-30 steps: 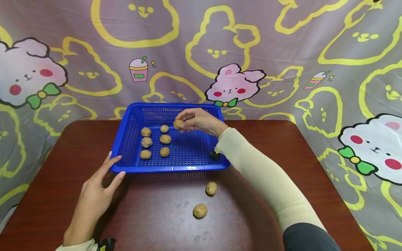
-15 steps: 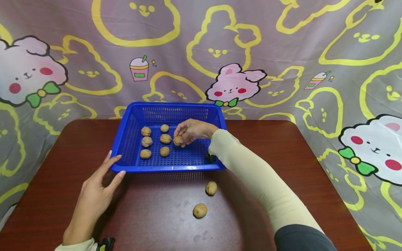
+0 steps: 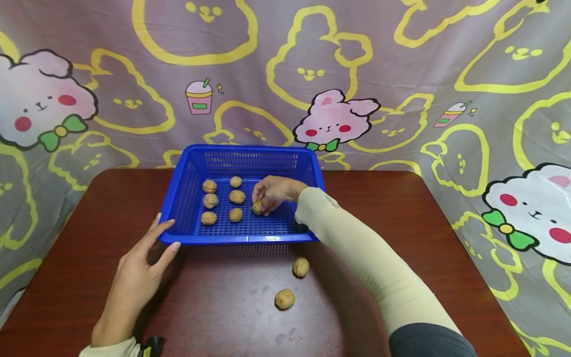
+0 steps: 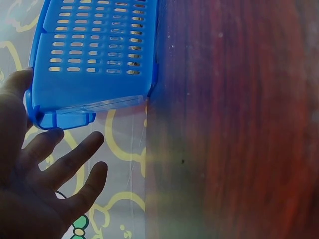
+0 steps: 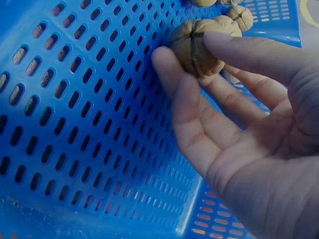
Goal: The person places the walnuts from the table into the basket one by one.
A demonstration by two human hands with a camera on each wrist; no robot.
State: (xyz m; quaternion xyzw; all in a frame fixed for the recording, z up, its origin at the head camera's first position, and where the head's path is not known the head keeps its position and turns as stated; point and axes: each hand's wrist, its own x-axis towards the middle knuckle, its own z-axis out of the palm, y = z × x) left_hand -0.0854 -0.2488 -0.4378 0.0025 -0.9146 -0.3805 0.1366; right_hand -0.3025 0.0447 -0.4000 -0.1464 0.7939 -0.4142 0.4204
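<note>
A blue plastic basket [image 3: 247, 239] with slotted walls stands on the table. Inside it, my right hand [image 3: 275, 192] pinches a walnut [image 3: 256, 208] between thumb and fingers, low over the basket floor; the right wrist view shows this walnut [image 5: 192, 47] at the fingertips. To its left sit several walnuts in two columns, among them a walnut [image 3: 236, 214] and a walnut [image 3: 237, 197]. My left hand [image 3: 136, 272] rests on the basket's front left corner, its fingers extended and spread; in the left wrist view, fingers [image 4: 82, 154] lie near the rim.
Two loose walnuts lie on the brown table [image 3: 214, 307] in front of the basket: one walnut [image 3: 301, 267] nearer the basket, another walnut [image 3: 284, 299] closer to me. A curtain [image 3: 250, 79] with cartoon rabbits hangs behind the table.
My right hand has lowered the walnut and brought it toward me, from above the basket's back half to near its floor beside the second column. The left hand stays at the corner.
</note>
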